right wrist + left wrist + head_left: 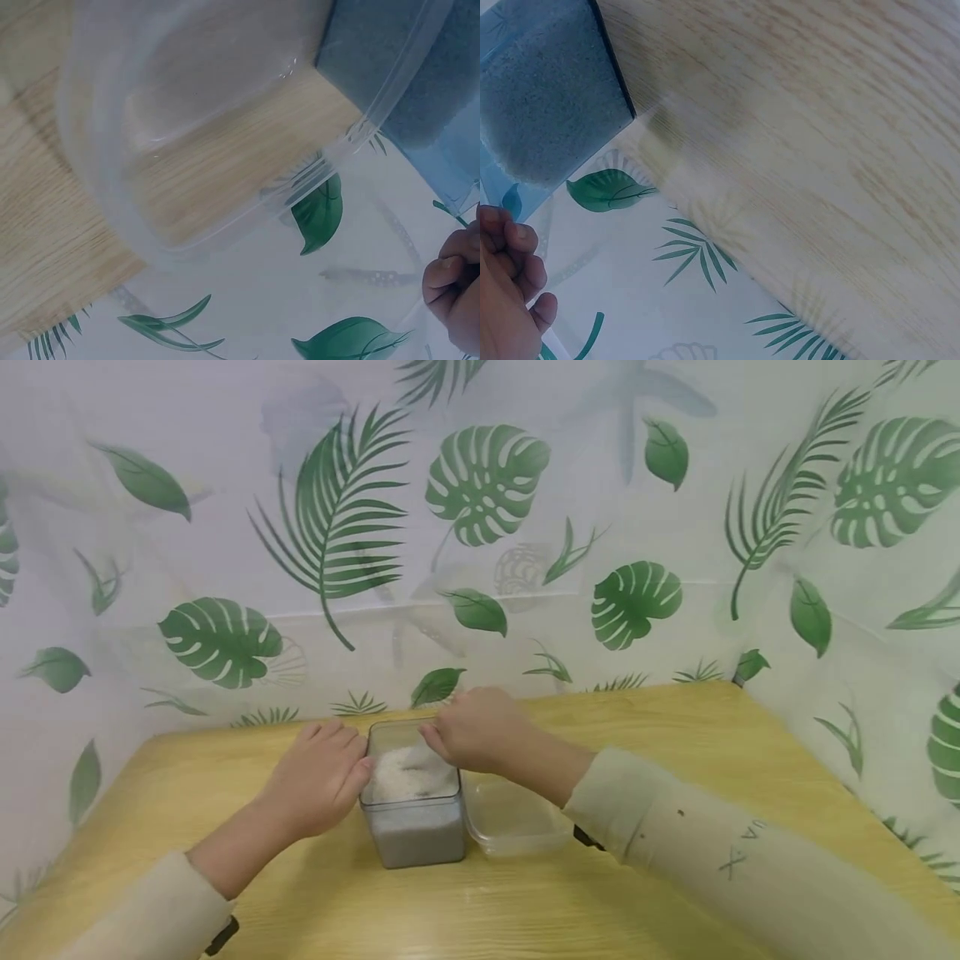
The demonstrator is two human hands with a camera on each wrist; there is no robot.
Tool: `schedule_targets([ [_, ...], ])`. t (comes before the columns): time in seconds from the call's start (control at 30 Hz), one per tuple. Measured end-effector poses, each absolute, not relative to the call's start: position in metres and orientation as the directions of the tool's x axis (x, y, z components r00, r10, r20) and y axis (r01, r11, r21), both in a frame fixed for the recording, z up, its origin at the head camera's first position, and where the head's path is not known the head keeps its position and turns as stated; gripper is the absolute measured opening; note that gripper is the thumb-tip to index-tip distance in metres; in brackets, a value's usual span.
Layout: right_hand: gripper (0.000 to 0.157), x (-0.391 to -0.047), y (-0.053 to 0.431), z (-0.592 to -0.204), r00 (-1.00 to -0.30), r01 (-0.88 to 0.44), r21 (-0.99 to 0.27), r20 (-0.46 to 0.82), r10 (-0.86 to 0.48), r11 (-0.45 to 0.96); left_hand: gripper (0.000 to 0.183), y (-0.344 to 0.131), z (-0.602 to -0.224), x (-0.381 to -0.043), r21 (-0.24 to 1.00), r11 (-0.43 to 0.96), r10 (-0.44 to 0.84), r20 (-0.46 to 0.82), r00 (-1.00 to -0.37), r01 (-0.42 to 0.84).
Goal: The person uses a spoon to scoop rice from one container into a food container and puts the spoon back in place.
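Note:
A clear, dark-rimmed rectangular container (418,835) stands on the table, holding white rice (401,775). At its left side my left hand (318,777) grips the rim, thumb at the edge; the left wrist view shows curled fingers (521,259) beside the wall. Over the container's right side, my right hand (483,727) is closed around a pale translucent scoop (431,756), whose blurred lower part dips into the rice. The scoop's handle is hidden by the hand. Curled right fingers (450,274) show at the edge of the right wrist view.
Against the container's right side sits a low clear plastic box (517,842), beneath my right forearm. The wood-grain table (247,777) meets a white leaf-print sheet (525,643) at the back, with more of it on the sides.

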State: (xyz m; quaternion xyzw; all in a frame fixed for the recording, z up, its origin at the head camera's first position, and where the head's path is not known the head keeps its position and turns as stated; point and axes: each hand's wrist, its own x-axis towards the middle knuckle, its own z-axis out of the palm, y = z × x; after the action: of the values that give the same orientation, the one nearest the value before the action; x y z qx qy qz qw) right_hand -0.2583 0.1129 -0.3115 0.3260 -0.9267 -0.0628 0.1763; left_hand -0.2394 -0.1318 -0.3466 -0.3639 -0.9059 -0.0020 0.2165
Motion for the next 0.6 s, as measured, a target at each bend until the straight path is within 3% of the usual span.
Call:
schedule_targets([
  [0.2, 0.053, -0.245, 0.119, -0.305, -0.825, -0.503, 0.204, 0.175, -0.537, 0.84, 0.022, -0.123, -0.346, -0.235, -0.149, 0.714, 0.667, 0.444, -0.599, 0.684],
  [0.6, 0.053, -0.248, 0.113, -0.308, -0.858, -0.478, 0.153, 0.133, -0.497, 0.865, 0.021, -0.128, -0.343, -0.235, -0.158, 0.701, 0.683, 0.43, -0.59, 0.696],
])
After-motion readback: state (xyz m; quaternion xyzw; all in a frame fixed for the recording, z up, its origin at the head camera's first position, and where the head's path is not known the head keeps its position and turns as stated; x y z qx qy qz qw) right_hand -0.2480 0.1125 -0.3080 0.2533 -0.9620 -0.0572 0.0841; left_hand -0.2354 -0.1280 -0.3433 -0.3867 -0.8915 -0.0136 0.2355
